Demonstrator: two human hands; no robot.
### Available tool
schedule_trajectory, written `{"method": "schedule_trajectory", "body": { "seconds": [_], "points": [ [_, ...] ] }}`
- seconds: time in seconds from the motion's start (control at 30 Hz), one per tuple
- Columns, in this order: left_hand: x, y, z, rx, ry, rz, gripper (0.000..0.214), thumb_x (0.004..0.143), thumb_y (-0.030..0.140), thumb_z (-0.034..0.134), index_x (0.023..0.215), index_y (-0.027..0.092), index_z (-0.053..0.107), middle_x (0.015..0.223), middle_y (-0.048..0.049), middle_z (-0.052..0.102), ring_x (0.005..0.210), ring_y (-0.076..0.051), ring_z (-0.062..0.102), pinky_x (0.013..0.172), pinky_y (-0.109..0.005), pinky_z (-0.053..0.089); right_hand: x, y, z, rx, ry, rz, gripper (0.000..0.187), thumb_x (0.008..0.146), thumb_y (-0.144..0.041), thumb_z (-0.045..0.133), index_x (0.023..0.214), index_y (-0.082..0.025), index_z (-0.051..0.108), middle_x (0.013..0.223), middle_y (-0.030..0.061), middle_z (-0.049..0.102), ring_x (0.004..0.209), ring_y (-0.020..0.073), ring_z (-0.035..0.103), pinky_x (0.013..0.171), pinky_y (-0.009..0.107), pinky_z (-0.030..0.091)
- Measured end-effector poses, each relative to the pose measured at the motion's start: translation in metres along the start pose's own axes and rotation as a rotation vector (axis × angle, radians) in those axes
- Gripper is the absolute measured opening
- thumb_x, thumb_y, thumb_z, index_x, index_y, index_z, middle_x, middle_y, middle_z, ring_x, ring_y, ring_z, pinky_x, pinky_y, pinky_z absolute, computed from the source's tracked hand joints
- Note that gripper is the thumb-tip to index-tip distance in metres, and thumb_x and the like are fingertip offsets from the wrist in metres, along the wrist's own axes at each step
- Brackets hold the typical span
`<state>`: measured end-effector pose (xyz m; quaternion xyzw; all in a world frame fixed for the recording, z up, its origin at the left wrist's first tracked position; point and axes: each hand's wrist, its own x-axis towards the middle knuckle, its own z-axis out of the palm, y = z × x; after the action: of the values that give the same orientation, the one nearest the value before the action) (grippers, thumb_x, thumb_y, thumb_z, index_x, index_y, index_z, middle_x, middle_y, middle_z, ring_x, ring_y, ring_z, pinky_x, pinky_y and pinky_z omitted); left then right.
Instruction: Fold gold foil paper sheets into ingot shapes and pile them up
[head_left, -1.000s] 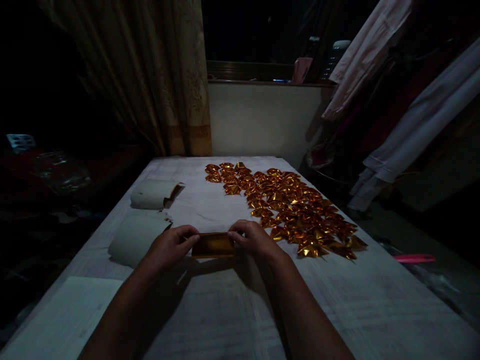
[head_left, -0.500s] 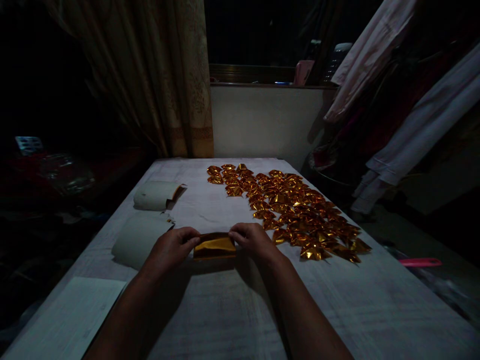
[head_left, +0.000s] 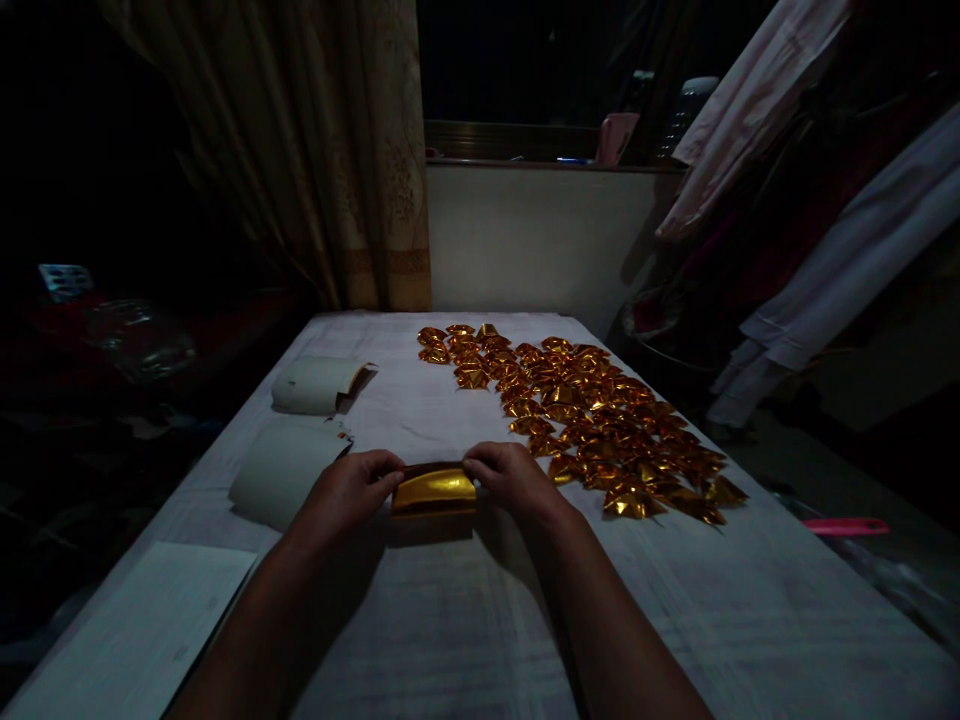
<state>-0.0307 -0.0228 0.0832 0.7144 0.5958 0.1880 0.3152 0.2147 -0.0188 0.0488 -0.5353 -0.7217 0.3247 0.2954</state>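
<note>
1. a table (head_left: pixel 450 640) under a pale, faintly checked cloth fills the middle of the scene, running from the near edge to the far wall (head_left: pixel 532 240).
2. a patterned, tan curtain (head_left: pixel 352 170) hangs in folds at the far left of the table, with a darker band near its hem.
3. pale clothes (head_left: pixel 847 260) hang on the right, beyond the table's side; the darker clothing around them is too dim to make out.
4. a spread of folded, shiny gold pieces (head_left: pixel 592 420) covers the far right part of the cloth, many touching or overlapping, with a few at its far left end.
5. on the left lie two curled, pale-backed sheets or bundles, the nearer curl (head_left: pixel 277 475) larger than the farther curl (head_left: pixel 311 385); which they are, i cannot tell.
6. a flat white sheet (head_left: pixel 142 630) lies at the near left, partly behind the left forearm.
7. the left hand (head_left: pixel 352 495) pinches the left end of the gold strip between thumb and fingers.
8. the right hand (head_left: pixel 517 485) pinches the right end in the same way, just left of the folded pieces.
9. the gold strip (head_left: pixel 435 490) is stretched between both hands at the middle of the table, its bright face bowed and its shadow falling on the cloth just nearer.
10. a pink handle (head_left: pixel 846 526) shows beyond the table's right edge.
11. a pink cup (head_left: pixel 616 138) stands on the far sill.
</note>
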Motion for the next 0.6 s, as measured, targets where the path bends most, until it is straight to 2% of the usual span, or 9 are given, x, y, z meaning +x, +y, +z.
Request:
{"method": "schedule_trajectory", "body": {
  "seconds": [0.17,0.33,0.6],
  "points": [
    [0.002,-0.0052,0.0023,-0.054,0.006,0.019,0.033,0.075,0.045,0.053,0.084,0.022,0.075,0.084,-0.0032,0.077,0.083,-0.025,0.07,0.075,-0.032,0.049,-0.0006,0.0001,-0.0005,0.027,0.002,-0.003,0.018,0.089,-0.024,0.06,0.081,-0.019,0.075,0.076,0.0011,0.073,0.073,0.0144,0.064,0.067,0.023,0.042],
    [0.0007,-0.0014,0.0003,-0.092,0.004,0.005,0.031,0.074,0.044,0.055,0.083,0.021,0.075,0.081,-0.003,0.076,0.082,-0.024,0.069,0.073,-0.031,0.048,-0.0005,0.0005,-0.0024,0.031,-0.01,-0.005,0.019,0.09,-0.027,0.059,0.082,-0.019,0.075,0.077,0.0012,0.073,0.073,0.0148,0.064,0.067,0.023,0.043],
    [0.0011,-0.0013,0.0025,-0.021,-0.022,0.008,0.028,0.078,0.041,0.054,0.081,0.021,0.074,0.08,-0.0043,0.075,0.079,-0.023,0.067,0.071,-0.031,0.046,-0.0018,-0.0028,-0.0053,-0.057,-0.047,0.005,0.021,0.091,-0.026,0.057,0.087,-0.019,0.076,0.082,0.0031,0.075,0.075,0.0155,0.065,0.067,0.023,0.042]
  ]
}}
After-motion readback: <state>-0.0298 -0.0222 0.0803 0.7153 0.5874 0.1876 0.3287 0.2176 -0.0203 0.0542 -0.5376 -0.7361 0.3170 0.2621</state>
